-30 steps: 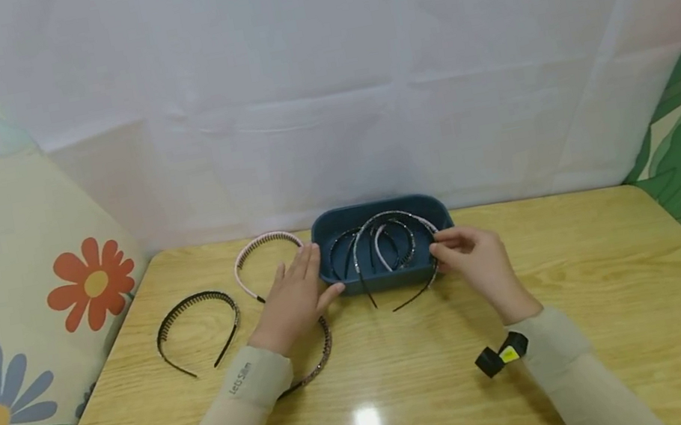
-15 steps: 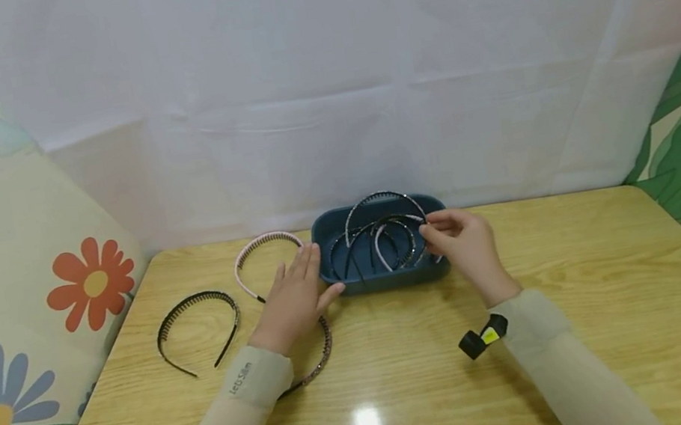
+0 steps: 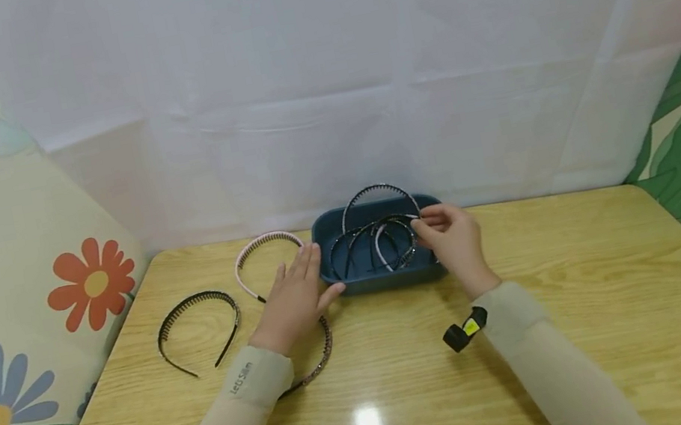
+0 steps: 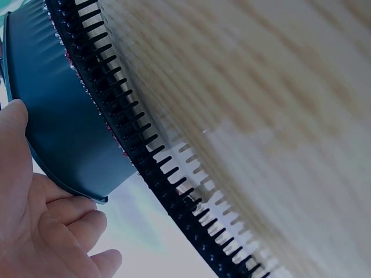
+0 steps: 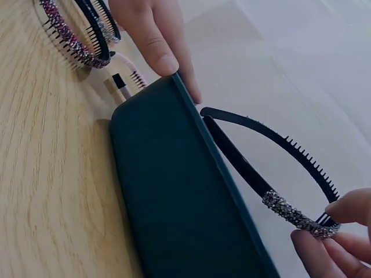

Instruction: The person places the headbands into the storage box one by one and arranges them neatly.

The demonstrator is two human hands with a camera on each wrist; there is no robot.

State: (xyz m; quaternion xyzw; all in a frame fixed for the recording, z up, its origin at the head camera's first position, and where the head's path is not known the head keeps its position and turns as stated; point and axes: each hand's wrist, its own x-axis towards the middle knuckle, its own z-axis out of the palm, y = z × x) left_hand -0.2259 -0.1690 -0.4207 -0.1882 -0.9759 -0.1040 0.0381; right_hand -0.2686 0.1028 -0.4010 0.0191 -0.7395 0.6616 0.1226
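My right hand (image 3: 458, 241) pinches a black toothed headband (image 5: 287, 209) between thumb and fingers, on its section of glittery grey stones. The band's arch stands above the blue bin (image 3: 387, 282), and its two tips lean toward the bin's left end in the right wrist view. My left hand (image 3: 291, 301) lies with straight fingers against that left end, thumb at the front rim. Inside the bin are several other headbands, one with a pale stretch (image 3: 379, 247). Beneath my left forearm, a headband with red and silver stones (image 4: 107, 124) lies partly hidden.
A black headband (image 3: 194, 297) lies on the wooden table (image 3: 577, 353) at the left. Behind my left hand is a pale pink headband (image 3: 267, 236). A white cloth (image 3: 293, 99) hangs along the back edge, close behind the bin.
My right hand has moved left and slightly back with the headband, whose arch has risen and whose ends have swung from over the front rim into the bin. The left hand stays put.
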